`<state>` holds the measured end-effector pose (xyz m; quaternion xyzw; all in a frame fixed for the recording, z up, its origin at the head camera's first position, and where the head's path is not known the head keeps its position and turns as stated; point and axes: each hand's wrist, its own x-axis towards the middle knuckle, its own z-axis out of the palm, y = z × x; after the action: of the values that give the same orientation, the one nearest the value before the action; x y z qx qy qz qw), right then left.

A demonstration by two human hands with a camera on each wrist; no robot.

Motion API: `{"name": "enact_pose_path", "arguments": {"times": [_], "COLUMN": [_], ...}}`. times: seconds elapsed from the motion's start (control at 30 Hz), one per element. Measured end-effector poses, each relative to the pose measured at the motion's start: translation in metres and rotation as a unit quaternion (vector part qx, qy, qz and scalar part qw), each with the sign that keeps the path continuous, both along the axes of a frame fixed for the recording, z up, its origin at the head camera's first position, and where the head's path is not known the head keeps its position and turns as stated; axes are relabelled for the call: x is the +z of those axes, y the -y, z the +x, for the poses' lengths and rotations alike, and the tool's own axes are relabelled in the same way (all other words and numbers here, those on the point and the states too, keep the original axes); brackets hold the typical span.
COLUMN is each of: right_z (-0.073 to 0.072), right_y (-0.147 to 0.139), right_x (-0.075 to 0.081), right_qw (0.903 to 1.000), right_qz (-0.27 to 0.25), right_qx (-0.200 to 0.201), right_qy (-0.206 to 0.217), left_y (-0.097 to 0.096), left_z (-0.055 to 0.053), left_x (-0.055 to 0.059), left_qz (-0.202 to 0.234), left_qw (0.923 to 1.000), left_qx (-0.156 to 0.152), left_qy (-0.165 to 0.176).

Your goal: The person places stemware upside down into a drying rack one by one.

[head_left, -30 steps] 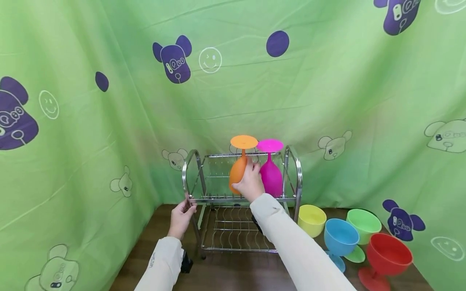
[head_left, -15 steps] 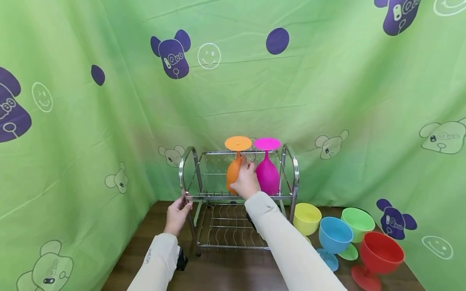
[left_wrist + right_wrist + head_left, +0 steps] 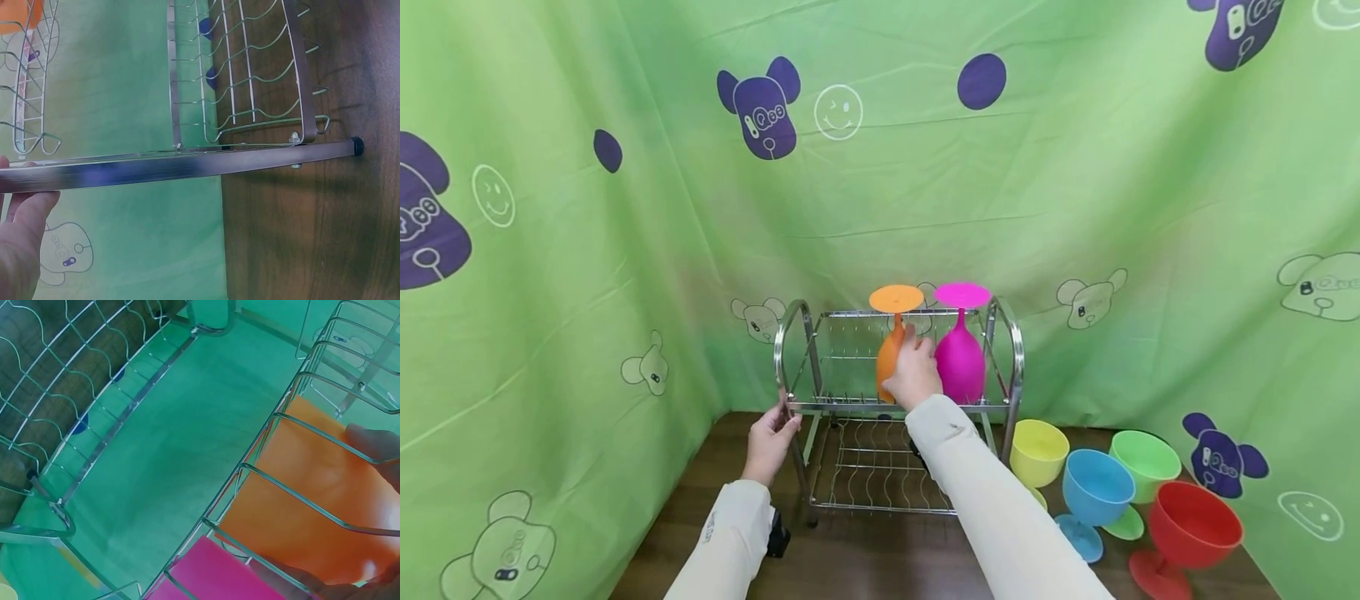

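An orange goblet (image 3: 889, 360) stands upside down on the upper tier of a metal dish rack (image 3: 835, 407), its foot upward. My right hand (image 3: 914, 371) holds it by the bowl, fingers near the stem; in the right wrist view the orange bowl (image 3: 325, 500) shows behind the rack's wires between thumb and fingers. Close to its right sits a magenta goblet (image 3: 961, 362), also upside down. My left hand (image 3: 769, 446) grips the rack's left front post, and in the left wrist view its fingers (image 3: 37, 209) are at that post.
To the right of the rack on the brown wooden table (image 3: 865, 567) stand upright yellow (image 3: 1039, 454), blue (image 3: 1097, 487), green (image 3: 1146, 465) and red (image 3: 1195, 525) goblets. The rack's lower wire tier (image 3: 880, 475) holds nothing. A green printed curtain (image 3: 880, 208) surrounds the table.
The orange goblet has shifted slightly left and down, away from the magenta one, with my right hand on it. My left hand stays on the rack's post. The head view has moved a little.
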<state>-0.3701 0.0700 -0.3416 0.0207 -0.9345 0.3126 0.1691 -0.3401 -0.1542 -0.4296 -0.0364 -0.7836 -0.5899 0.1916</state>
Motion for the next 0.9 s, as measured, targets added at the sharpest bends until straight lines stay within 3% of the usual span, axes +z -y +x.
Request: {"name": "enact_pose_path", "arguments": {"times": [0.5,0.9], "right_z": [-0.0009,0.0037], "right_y": [0.0002,0.0046], "right_x": [0.0009,-0.0020], "right_qw": [0.9995,0.9982], "right_qz": [-0.004,0.020], "right_qx": [-0.011,-0.056], "right_qy": [0.029,0.004], "left_y": [-0.0001,0.0015], "left_z": [-0.0023,0.0064], "left_x": [-0.0027,-0.0013], "left_qz": [0.006,-0.022], "left_qw": [0.9999,0.9995], "left_qx": [-0.009,-0.019], "left_qy": [-0.013,-0.005]}}
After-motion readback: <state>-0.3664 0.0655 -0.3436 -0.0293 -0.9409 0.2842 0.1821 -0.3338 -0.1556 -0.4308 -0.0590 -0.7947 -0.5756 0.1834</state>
